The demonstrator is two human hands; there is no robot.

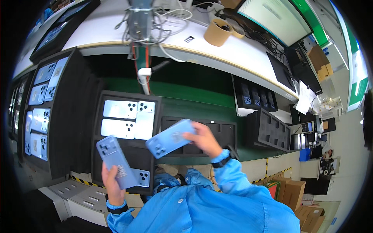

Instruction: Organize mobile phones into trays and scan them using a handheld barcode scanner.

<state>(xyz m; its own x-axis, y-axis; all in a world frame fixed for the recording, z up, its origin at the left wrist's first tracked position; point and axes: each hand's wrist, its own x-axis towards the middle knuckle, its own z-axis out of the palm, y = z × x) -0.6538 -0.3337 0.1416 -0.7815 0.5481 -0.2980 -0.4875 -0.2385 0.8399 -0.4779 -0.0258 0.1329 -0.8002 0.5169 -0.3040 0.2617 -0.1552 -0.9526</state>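
Pinched at one end by right hand [206, 139], blue phone [171, 138] over right edge of foam tray [120, 96]; left hand [112, 188] grips second phone [120, 163] above tray's near half. Weak end pinch could drop phone beside tray.

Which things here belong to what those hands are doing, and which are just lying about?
Apparently in use:
- upright blue phone, in the left hand
- slanted blue phone, in the right hand
- black tray with more phones

Apparently just lying about:
- brown tub
- loose papers
- cardboard boxes
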